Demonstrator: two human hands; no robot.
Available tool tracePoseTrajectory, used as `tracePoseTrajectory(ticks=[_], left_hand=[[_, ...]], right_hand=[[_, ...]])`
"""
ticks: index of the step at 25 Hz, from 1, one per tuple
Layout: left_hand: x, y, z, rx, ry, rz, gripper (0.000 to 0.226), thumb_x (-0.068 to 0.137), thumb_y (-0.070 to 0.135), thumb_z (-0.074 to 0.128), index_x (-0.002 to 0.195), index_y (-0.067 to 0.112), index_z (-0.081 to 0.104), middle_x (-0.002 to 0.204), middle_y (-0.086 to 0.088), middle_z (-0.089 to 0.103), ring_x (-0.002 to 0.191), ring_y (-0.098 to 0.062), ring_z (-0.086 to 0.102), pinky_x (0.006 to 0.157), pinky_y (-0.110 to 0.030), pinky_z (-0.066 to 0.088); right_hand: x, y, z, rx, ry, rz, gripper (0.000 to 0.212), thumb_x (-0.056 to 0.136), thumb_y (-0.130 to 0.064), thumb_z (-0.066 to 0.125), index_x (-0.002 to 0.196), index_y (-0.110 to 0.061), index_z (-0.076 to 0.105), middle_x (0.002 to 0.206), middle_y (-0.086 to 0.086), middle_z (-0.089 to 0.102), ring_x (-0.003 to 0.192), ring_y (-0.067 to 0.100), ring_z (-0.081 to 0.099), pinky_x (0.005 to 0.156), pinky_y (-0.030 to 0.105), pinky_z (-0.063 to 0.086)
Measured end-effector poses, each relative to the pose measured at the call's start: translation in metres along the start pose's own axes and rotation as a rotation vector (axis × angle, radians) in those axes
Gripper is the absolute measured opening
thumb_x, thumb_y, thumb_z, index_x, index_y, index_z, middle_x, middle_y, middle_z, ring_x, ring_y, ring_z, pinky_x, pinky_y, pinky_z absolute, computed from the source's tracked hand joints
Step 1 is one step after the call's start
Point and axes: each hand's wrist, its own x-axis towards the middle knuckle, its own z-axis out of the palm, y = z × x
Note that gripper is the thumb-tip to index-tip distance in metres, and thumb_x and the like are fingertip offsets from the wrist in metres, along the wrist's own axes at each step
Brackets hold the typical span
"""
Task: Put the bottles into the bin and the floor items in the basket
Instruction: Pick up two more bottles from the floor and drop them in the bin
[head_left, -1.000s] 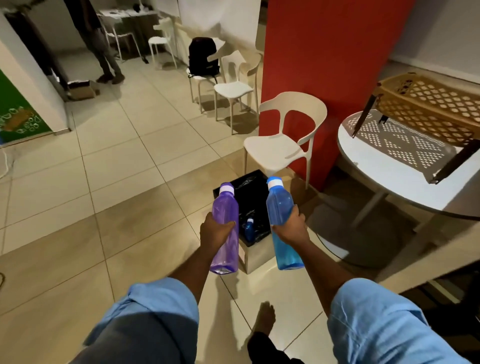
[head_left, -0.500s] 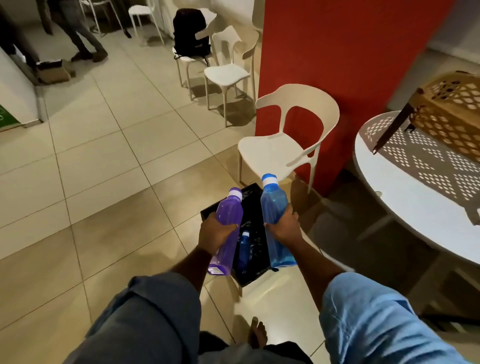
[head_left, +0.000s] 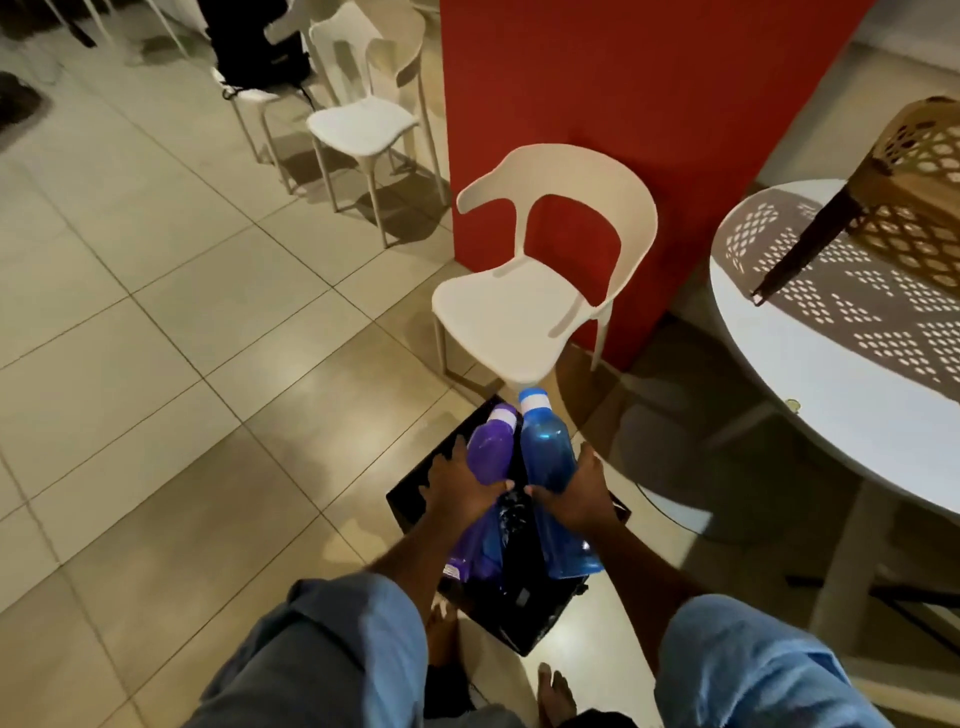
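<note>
My left hand (head_left: 460, 486) grips a purple bottle (head_left: 485, 457) with a white cap. My right hand (head_left: 574, 496) grips a blue bottle (head_left: 545, 452) with a white band under its blue cap. Both bottles are held side by side, tilted away from me, directly over the black-lined bin (head_left: 524, 618) on the floor, their lower ends down inside its opening. The tan perforated basket (head_left: 919, 197) stands on the round white table (head_left: 852, 395) at the right.
A cream plastic chair (head_left: 524, 306) stands just beyond the bin against a red pillar (head_left: 623, 104). More white chairs (head_left: 363, 124) and a black backpack (head_left: 254, 47) line the far wall. Tiled floor spreads to the left. My bare feet (head_left: 556, 691) are beside the bin.
I have stepped closer and leaned over the bin. Both hands have lowered the bottles from above the bin down into its opening, and brought them closer together.
</note>
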Motion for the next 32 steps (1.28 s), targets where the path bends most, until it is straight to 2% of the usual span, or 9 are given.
tracePoseTrajectory(ticks=[2,3,6,9,15,19,24,32], left_hand=[[0.018,-0.001,-0.011,0.154,-0.018,0.024,0.095,0.078,0.060,0.067,0.154,0.025,0.021,0.155,-0.016,0.027,0.143,-0.036,0.026,0.116,-0.056,0.019],[0.027,-0.003,-0.017,0.162,-0.019,0.044,0.088,0.082,0.058,0.064,0.152,0.024,0.024,0.154,-0.016,0.028,0.143,-0.035,0.028,0.116,-0.055,0.019],[0.048,-0.007,-0.030,0.087,-0.027,0.120,0.067,0.087,0.048,0.063,0.143,0.018,0.043,0.138,-0.015,0.049,0.129,-0.033,0.046,0.110,-0.050,0.035],[0.056,-0.006,-0.032,0.045,-0.059,0.174,0.055,0.088,0.043,0.063,0.135,0.015,0.054,0.127,-0.015,0.058,0.119,-0.032,0.055,0.101,-0.045,0.046],[0.054,0.025,-0.012,0.119,-0.170,0.305,0.061,0.093,0.043,0.058,0.143,0.012,0.045,0.145,-0.016,0.047,0.135,-0.033,0.043,0.109,-0.048,0.039],[0.031,0.045,0.013,0.194,-0.209,0.413,0.064,0.094,0.043,0.057,0.145,0.009,0.042,0.146,-0.018,0.045,0.134,-0.034,0.043,0.108,-0.047,0.040],[-0.010,0.070,0.055,0.302,-0.262,0.550,0.060,0.094,0.044,0.055,0.143,0.009,0.046,0.143,-0.017,0.048,0.132,-0.033,0.045,0.108,-0.044,0.040],[-0.110,0.103,0.136,0.355,-0.314,0.722,0.055,0.094,0.042,0.056,0.139,0.009,0.050,0.137,-0.016,0.054,0.129,-0.031,0.048,0.106,-0.040,0.040]], right_hand=[[0.011,-0.008,0.005,-0.026,0.024,0.036,0.108,0.075,-0.032,0.082,0.151,-0.001,0.013,0.153,0.019,0.024,0.141,0.035,0.031,0.111,0.041,0.033],[0.016,-0.012,0.007,-0.021,0.040,0.053,0.104,0.077,-0.031,0.080,0.151,-0.001,0.013,0.155,0.019,0.023,0.141,0.034,0.030,0.110,0.040,0.033],[0.027,-0.025,0.012,-0.011,0.053,0.095,0.095,0.082,-0.032,0.076,0.151,-0.002,0.016,0.154,0.018,0.028,0.140,0.034,0.033,0.110,0.040,0.035],[0.028,-0.034,0.015,-0.038,0.047,0.119,0.084,0.086,-0.033,0.071,0.148,0.000,0.025,0.148,0.020,0.037,0.136,0.035,0.039,0.107,0.040,0.038],[0.007,-0.020,0.009,-0.063,0.128,0.160,0.065,0.087,-0.030,0.070,0.136,0.000,0.040,0.134,0.019,0.051,0.125,0.033,0.050,0.097,0.036,0.044],[-0.020,0.005,-0.006,-0.028,0.220,0.200,0.056,0.086,-0.029,0.069,0.129,-0.001,0.046,0.129,0.018,0.056,0.119,0.033,0.054,0.091,0.035,0.045],[-0.059,0.049,-0.031,0.028,0.338,0.262,0.057,0.086,-0.028,0.069,0.130,-0.002,0.044,0.130,0.018,0.056,0.119,0.033,0.054,0.092,0.037,0.046],[-0.153,0.132,-0.077,0.081,0.502,0.323,0.070,0.087,-0.030,0.069,0.142,-0.003,0.036,0.140,0.016,0.049,0.129,0.031,0.048,0.104,0.036,0.042]])
